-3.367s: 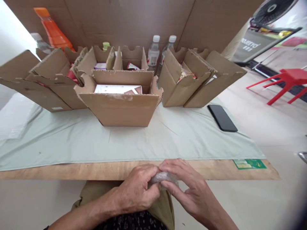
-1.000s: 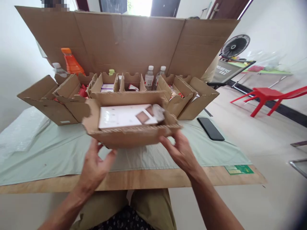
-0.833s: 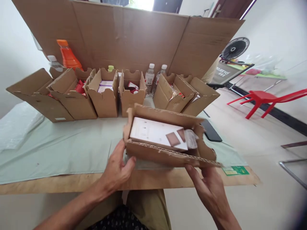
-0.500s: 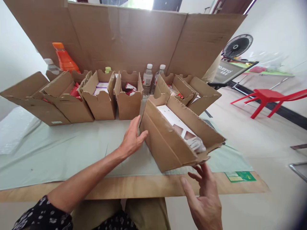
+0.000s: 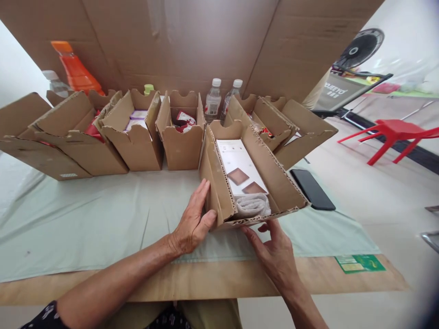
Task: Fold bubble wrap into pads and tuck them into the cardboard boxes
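Observation:
An open-topped cardboard box (image 5: 288,189) stands in front of me, its near end towards me. Inside lie a white printed carton (image 5: 236,160) with brown squares on it and a wad of white wrapping (image 5: 253,205). My left hand (image 5: 195,221) presses along the box's left side near the front corner, fingers extended and thumb apart. Under the near end, my right hand (image 5: 274,249) holds the box's lower front with bent fingers. Some of its fingertips are hidden below the cardboard.
Several cardboard bins line the back, among them one with red packets (image 5: 187,118). Behind them stand water bottles (image 5: 213,99) and an orange bottle (image 5: 77,68). A black phone (image 5: 313,189) lies to the right. A green card (image 5: 360,263) lies at the table's front edge.
The box has turned so that its near end faces me more squarely. My left hand has come against its side, and my right hand has moved left and up to its front. The view has shifted.

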Tool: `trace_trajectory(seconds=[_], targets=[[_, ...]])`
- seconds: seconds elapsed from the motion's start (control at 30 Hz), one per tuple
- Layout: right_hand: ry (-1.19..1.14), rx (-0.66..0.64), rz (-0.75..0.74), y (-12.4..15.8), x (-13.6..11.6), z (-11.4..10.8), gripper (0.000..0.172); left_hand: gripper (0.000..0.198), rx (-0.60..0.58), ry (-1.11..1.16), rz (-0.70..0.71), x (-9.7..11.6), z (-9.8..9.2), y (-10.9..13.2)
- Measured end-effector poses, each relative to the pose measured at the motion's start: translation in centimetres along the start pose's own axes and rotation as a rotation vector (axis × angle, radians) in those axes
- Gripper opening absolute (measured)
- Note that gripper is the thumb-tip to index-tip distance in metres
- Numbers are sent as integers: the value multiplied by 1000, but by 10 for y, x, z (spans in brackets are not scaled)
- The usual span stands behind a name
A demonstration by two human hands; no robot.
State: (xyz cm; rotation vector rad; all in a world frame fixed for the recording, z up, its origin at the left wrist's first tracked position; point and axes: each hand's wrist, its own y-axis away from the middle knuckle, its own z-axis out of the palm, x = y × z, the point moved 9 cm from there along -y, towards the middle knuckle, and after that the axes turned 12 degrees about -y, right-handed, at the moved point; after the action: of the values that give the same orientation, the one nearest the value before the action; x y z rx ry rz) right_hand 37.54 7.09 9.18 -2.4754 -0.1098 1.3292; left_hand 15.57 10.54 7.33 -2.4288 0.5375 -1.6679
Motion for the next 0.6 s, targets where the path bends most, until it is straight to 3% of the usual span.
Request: trace_trajectory(seconds=[0.27,0.37,0.6], targets=[[4,-37,-32,-22,-5,15,31,79,-15,17,106,6,-8,1],[-10,-59,-69,-29,-11,24,29,84,38,-24,104,7,-10,5],[-13,1,-108,-20,-10,27,26,86,84,-73,151,14,-14,2]])
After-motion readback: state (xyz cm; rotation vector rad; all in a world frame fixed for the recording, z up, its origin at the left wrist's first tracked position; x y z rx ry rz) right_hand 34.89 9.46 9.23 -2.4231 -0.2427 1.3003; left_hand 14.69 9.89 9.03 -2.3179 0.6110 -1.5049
